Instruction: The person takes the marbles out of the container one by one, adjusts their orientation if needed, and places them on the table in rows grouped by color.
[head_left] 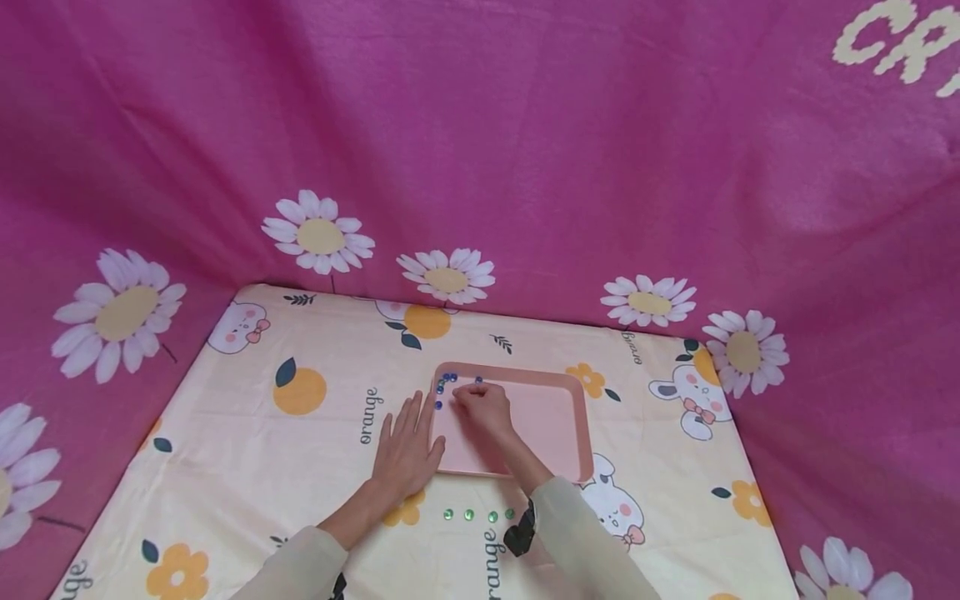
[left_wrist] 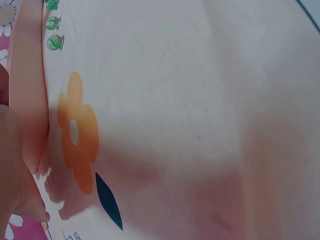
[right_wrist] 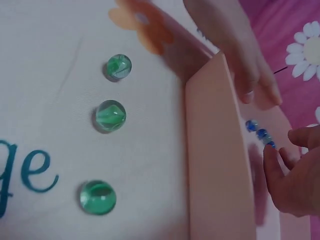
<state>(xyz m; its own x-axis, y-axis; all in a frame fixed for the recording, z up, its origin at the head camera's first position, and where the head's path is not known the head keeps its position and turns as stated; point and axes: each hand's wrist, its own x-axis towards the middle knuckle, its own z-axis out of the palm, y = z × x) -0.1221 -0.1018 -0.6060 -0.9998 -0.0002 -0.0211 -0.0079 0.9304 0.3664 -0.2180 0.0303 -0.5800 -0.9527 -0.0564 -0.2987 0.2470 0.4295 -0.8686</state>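
A shallow pink tray (head_left: 551,379) lies on the table with several blue marbles (head_left: 438,406) along its left and far sides. My left hand (head_left: 407,446) rests flat along the tray's left edge, fingers extended and holding nothing. Over the tray's far left part is my right hand (head_left: 486,410), its fingers bent. In the right wrist view a gap shows between the fingertips, and nothing is visibly gripped. One fingertip is close to a row of blue marbles (right_wrist: 262,134); contact is unclear. Several green marbles (head_left: 468,515) lie in a row on the cloth, on the near side of the tray.
A cream tablecloth (head_left: 247,467) printed with oranges, flowers and rabbits covers the table. Magenta curtains (head_left: 480,150) with daisies hang behind and at both sides. The tray's raised wall (right_wrist: 215,150) stands between the green marbles and the blue ones.
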